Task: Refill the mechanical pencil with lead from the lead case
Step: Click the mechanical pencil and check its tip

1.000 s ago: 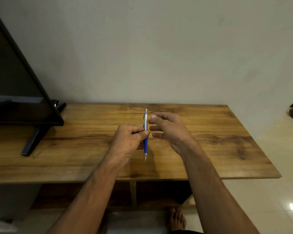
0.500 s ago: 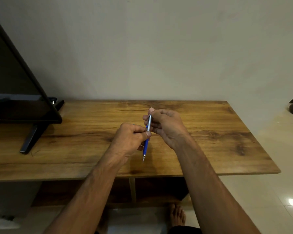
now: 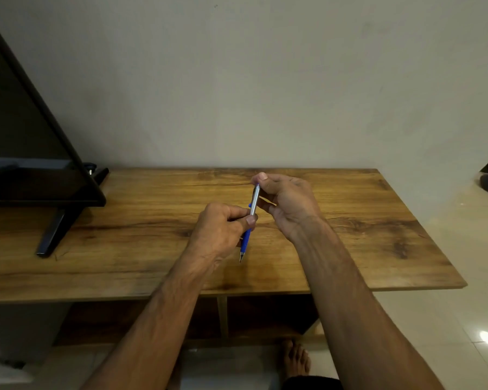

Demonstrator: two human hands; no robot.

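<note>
Mechanical pencil (image 3: 250, 220), blue at the grip and silver along the upper barrel, sits slightly tilted above the middle of the table, its metal tip pointing down toward me. From my remote seat, in the head view, my left hand (image 3: 221, 229) is curled into a loose fist, thumb and fingers pinching the barrel at mid-length. My right hand (image 3: 286, 202) has closed in since a second ago, when its fingers were spread beside the pencil; now its thumb and forefinger pinch the silver top end, the other fingers folded behind. The pencil's top has also leaned a little to the right since then.

The wooden table (image 3: 378, 235) shows a warm, streaked grain with dark knots, a flat slab against a plain, pale wall (image 3: 265, 94). A black screen (image 3: 26, 164) on a slanted black foot stands at the left end, well apart from the hands. Below the table edge, a bare foot (image 3: 295, 358) rests on glossy pale floor tiles (image 3: 462, 319). My left fist hides the middle of the barrel.
</note>
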